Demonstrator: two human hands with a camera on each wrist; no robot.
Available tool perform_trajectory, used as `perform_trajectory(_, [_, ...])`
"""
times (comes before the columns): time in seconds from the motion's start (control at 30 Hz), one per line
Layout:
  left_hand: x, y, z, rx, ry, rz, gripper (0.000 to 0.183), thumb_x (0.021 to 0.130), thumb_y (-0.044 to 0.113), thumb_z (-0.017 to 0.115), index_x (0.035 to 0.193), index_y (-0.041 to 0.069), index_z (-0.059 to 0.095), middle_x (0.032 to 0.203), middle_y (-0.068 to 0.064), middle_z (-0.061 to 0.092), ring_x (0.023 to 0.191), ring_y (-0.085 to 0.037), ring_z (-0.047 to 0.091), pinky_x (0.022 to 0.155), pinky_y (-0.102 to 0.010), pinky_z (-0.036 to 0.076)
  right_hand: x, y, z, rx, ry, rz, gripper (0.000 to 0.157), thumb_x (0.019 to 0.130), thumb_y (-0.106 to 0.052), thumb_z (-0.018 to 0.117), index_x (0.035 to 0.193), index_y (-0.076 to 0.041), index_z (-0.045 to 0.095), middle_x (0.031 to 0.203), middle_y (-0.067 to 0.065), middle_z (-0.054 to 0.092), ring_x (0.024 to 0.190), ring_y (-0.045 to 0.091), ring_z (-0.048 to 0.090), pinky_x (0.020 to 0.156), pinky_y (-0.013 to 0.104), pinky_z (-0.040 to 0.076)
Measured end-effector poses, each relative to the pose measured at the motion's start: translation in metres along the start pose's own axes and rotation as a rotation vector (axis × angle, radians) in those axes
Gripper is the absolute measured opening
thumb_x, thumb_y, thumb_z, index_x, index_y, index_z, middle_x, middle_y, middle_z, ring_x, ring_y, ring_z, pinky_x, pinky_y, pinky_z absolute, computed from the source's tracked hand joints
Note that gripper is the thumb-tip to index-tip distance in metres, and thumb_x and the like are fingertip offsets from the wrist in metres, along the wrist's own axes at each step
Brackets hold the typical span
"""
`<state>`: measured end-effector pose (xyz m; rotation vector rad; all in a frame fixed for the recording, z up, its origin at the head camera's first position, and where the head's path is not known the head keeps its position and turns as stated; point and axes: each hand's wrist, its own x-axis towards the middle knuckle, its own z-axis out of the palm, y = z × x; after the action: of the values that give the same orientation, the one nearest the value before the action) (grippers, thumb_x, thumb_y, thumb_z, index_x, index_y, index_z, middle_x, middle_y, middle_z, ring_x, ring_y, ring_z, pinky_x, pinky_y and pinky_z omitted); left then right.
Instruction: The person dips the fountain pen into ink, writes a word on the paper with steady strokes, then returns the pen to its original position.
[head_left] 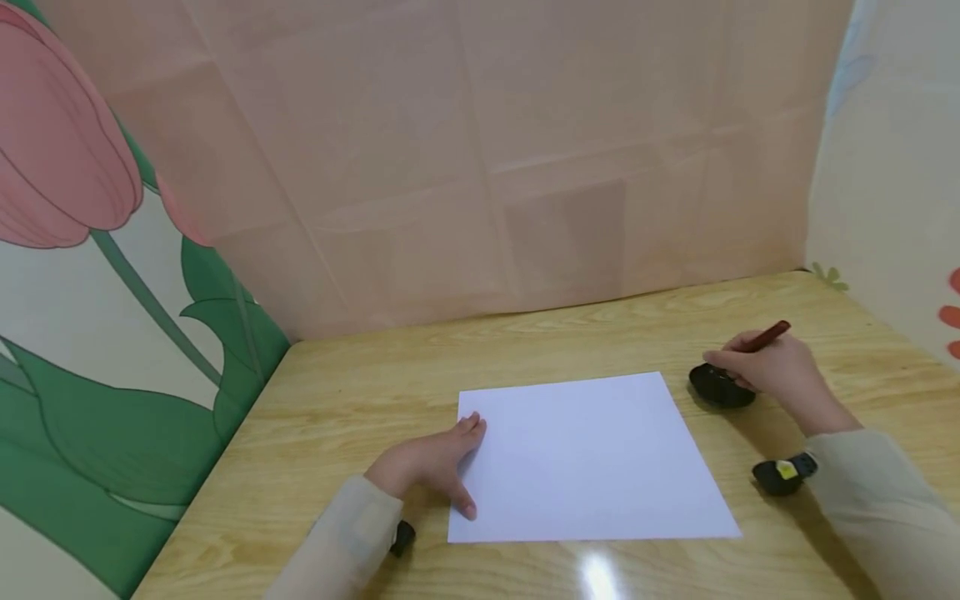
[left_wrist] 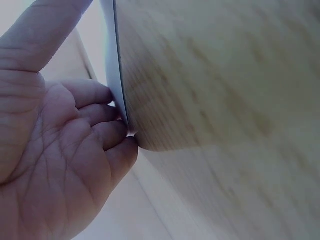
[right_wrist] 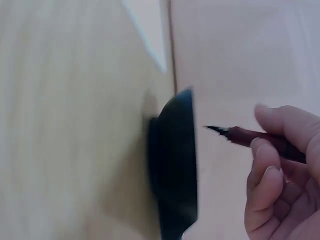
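You pinch the brush [head_left: 770,335] in your right hand [head_left: 783,375], tip over the dish [head_left: 720,392] toward the far right corner of the worktop [head_left: 360,375]; your left hand [head_left: 427,465], fingers apart, touches the left edge of the sheet [head_left: 585,467]; blank, it suggests brushwork is unstarted.

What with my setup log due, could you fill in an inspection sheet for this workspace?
Surface: wood-grain table, with a light reflection near the bottom of the head view.
Job's things: white paper on the table, no marks visible; brush, its tip above the black dish and apart from it.
Clutter: nothing seen.
Grips: left hand rests on the paper's left edge; right hand holds the brush.
Cables: nothing seen.
Surroundings: pinkish backdrop behind; tulip-print panel at left; pale panel at right.
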<state>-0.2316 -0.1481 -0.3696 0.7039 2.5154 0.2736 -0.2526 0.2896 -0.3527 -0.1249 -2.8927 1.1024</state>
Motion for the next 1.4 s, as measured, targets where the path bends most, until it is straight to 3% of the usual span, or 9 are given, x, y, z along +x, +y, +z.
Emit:
perform_trajectory(0.23, [0.001, 0.000, 0.000, 0.002, 0.004, 0.001, 0.118, 0.062, 0.037, 0.084, 0.149, 0.007, 0.011, 0.156, -0.010, 0.002, 0.143, -0.020, 0.004, 0.115, -0.036, 0.012, 0.001, -0.031, 0.014, 0.273, 0.006, 0.017, 0.049, 0.078, -0.050, 0.068, 0.088, -0.002, 0.063, 0.064, -0.005, 0.056, 0.056, 0.007, 0.052, 0.055, 0.027, 0.049])
perform_trajectory(0.43, [0.004, 0.001, 0.000, 0.000, -0.005, -0.011, 0.118, 0.062, 0.038, 0.083, 0.149, 0.007, 0.011, 0.156, -0.009, 0.002, 0.143, -0.020, 0.004, 0.115, -0.035, 0.012, 0.006, -0.060, 0.039, 0.392, -0.066, 0.034, 0.046, 0.075, -0.048, 0.072, 0.090, -0.005, 0.062, 0.066, -0.005, 0.055, 0.059, 0.009, 0.051, 0.058, 0.030, 0.048])
perform_trajectory(0.67, [0.009, 0.004, 0.001, -0.011, 0.000, -0.011, 0.118, 0.061, 0.038, 0.084, 0.149, 0.007, 0.011, 0.156, -0.009, 0.002, 0.143, -0.019, 0.005, 0.115, -0.035, 0.012, 0.007, -0.092, 0.074, 0.529, -0.129, -0.005, 0.037, 0.079, -0.038, 0.072, 0.089, -0.004, 0.061, 0.065, -0.004, 0.054, 0.055, 0.009, 0.049, 0.055, 0.026, 0.047])
perform_trajectory(0.93, [0.017, 0.009, -0.001, 0.010, 0.012, -0.007, 0.118, 0.060, 0.037, 0.084, 0.149, 0.007, 0.013, 0.156, -0.009, 0.004, 0.143, -0.019, 0.006, 0.115, -0.034, 0.012, 0.012, -0.111, 0.115, 0.629, -0.154, 0.056, 0.024, 0.079, -0.030, 0.073, 0.082, -0.008, 0.062, 0.061, -0.003, 0.054, 0.052, 0.009, 0.048, 0.050, 0.022, 0.044])
perform_trajectory(1.17, [0.021, 0.016, -0.003, 0.006, 0.008, -0.022, 0.117, 0.060, 0.037, 0.084, 0.149, 0.007, 0.014, 0.156, -0.010, 0.005, 0.143, -0.020, 0.008, 0.115, -0.034, 0.013, 0.015, -0.123, 0.150, 0.686, -0.163, 0.157, 0.026, 0.078, -0.031, 0.073, 0.082, -0.007, 0.064, 0.059, -0.001, 0.055, 0.050, 0.010, 0.047, 0.048, 0.021, 0.042])
perform_trajectory(1.4, [0.020, 0.015, -0.002, 0.012, 0.010, -0.014, 0.118, 0.061, 0.037, 0.084, 0.149, 0.005, 0.013, 0.156, -0.011, 0.005, 0.143, -0.021, 0.008, 0.115, -0.034, 0.014, 0.016, -0.131, 0.177, 0.730, -0.113, 0.178, 0.023, 0.078, -0.027, 0.074, 0.081, -0.007, 0.062, 0.057, -0.003, 0.054, 0.049, 0.008, 0.049, 0.046, 0.021, 0.042])
